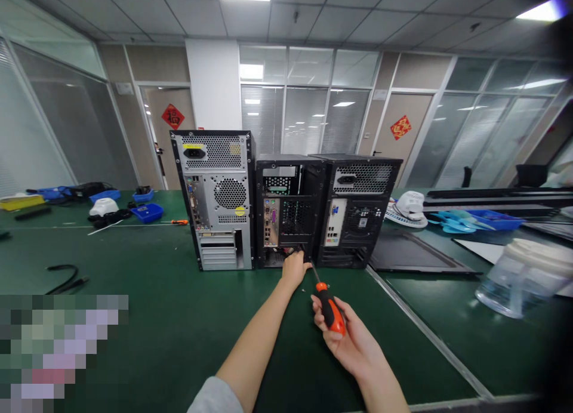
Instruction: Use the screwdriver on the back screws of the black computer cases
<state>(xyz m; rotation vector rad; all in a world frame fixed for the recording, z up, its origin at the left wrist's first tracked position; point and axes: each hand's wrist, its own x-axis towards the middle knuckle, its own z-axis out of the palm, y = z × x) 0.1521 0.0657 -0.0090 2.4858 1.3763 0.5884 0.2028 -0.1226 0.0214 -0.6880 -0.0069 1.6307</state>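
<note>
My right hand [344, 335] is closed round the orange and black handle of a screwdriver [330, 310]. Its shaft slants up and left, with the tip close to the lower right edge of the middle computer case [290, 222]. At the bottom of that case's back, my left hand [294, 270] reaches into the low opening; its fingertips are hidden there. The middle case is black, with a port panel [271, 222] and an open bay at the top. A taller silver-backed computer case [219, 216] stands to its left, and another black computer case [358, 216] to its right.
Blue trays [147, 212], a white mask-like item [104, 207] and an orange screwdriver [179, 222] lie at the left. A black cable [67, 279] is nearer. At the right are a dark panel [416, 255], blue gloves [461, 221] and a clear jug [510, 281].
</note>
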